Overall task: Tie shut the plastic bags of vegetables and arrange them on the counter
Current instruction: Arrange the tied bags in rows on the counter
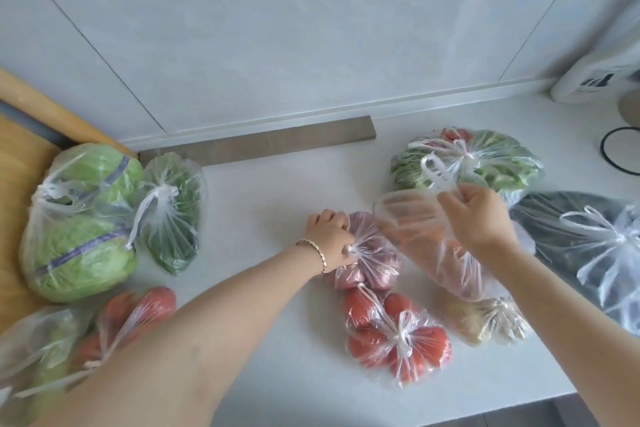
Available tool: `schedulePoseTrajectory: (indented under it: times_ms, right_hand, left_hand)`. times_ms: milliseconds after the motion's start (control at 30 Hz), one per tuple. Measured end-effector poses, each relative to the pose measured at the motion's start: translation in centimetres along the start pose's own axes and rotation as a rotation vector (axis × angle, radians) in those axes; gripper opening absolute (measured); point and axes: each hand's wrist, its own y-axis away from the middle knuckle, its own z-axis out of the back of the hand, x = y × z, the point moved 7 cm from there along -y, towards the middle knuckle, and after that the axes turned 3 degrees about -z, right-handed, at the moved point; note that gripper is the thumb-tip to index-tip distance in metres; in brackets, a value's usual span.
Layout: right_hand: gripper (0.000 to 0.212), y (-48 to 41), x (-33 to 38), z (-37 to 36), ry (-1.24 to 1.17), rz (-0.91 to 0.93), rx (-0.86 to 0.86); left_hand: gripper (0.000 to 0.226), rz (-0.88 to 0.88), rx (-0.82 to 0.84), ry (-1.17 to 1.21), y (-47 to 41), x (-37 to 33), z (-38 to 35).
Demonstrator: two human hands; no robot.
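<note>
Forearms cross the white counter (263,204). The left one hides part of a tomato bag (138,312) at the near edge. Right of it lie a knotted bag of tomatoes (398,336) and a potato bag (485,322). Farther in, the left hand (329,236) grips the knot of the red onion bag (370,260) with its fingers curled round the gathered plastic. Just beside it, the right hand (481,215) pinches the raised, untied top of the carrot bag (433,253). Behind these sit knotted bags: cabbages (79,218) far left, leafy greens (485,163) right.
</note>
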Motion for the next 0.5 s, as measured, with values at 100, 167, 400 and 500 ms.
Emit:
schedulePoseTrajectory:
  times_ms: [100,167,400,500]
  right_hand:
    - [0.040,-0.8,1.3,-0.3,0.010,0.000,-0.036]
    - [0.039,-1.4,1.9,-0.9,-0.009,-0.025,-0.054]
    - [0.031,-3.5,5.4,-8.4,-0.116,-0.114,0.017]
    - [0.031,-4.3,7.8,-13.0,-0.127,-0.143,0.072]
  left_hand:
    - [0.020,0.057,-0.050,0.019,0.7,1.1,0.4]
    - [0.022,0.101,-0.081,0.045,1.3,2.7,1.1]
    - [0.023,0.473,-0.310,0.496,5.9,13.7,3.7]
    - [0.035,0.605,-0.415,0.564,7.6,18.2,5.2]
